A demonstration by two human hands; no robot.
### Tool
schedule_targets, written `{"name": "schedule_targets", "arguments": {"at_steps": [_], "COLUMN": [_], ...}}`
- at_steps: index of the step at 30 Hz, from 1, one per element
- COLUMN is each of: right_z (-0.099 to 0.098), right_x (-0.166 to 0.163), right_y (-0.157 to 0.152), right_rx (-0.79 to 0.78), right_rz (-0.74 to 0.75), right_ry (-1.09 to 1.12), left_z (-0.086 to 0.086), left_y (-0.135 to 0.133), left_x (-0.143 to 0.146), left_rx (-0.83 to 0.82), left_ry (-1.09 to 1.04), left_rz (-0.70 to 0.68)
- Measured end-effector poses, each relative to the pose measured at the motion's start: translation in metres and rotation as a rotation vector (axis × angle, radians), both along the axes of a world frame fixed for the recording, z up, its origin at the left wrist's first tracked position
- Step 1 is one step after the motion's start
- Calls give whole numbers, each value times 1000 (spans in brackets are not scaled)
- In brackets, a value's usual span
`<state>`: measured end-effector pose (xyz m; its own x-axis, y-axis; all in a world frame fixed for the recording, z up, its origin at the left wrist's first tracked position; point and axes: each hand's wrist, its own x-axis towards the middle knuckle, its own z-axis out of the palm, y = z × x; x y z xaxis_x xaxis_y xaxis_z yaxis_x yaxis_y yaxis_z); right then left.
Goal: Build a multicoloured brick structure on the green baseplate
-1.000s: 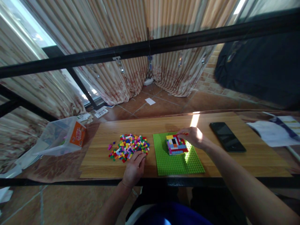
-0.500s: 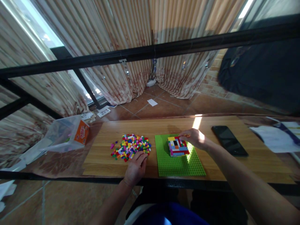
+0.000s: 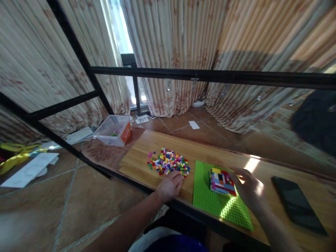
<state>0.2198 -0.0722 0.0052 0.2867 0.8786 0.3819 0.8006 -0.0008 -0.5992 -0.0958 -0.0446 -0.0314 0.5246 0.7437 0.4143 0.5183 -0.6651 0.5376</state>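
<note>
Small plastic bricks [image 3: 169, 161] lie in a loose, many-coloured heap, the left hand [image 3: 170, 186] curled at its near edge, fingers bent close together — whether they pinch one, I can't tell. The right hand [image 3: 249, 189] bends over the right side of a blocky brick build [image 3: 222, 182] on the far half of a studded green baseplate [image 3: 206, 199]; its grip is unclear from here. Smooth wood grain separates heap from baseplate — whose near side runs just beside the tabletop's [image 3: 152, 138] front edge.
</note>
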Motion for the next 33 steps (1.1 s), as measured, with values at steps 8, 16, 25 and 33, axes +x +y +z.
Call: {"name": "schedule_targets", "arguments": {"at_steps": [8,16,25,33], "right_z": [-13,-46,-44,-41], "right_x": [-111,-122,-123,-122], "right_y": [-56,-83,-80,-79], "right_rx": [114,57,28,-3], "right_rz": [200,215,196,195], "right_ry": [114,222,246,267], "left_z": [6,28,22,30], "left_y": [-3,46,77,62], "left_x": [-3,-47,-46,-44], "left_rx": [54,41,-40,-62], "left_ry": [-118,-30,173,4], "left_rz": [84,597,590,485]}}
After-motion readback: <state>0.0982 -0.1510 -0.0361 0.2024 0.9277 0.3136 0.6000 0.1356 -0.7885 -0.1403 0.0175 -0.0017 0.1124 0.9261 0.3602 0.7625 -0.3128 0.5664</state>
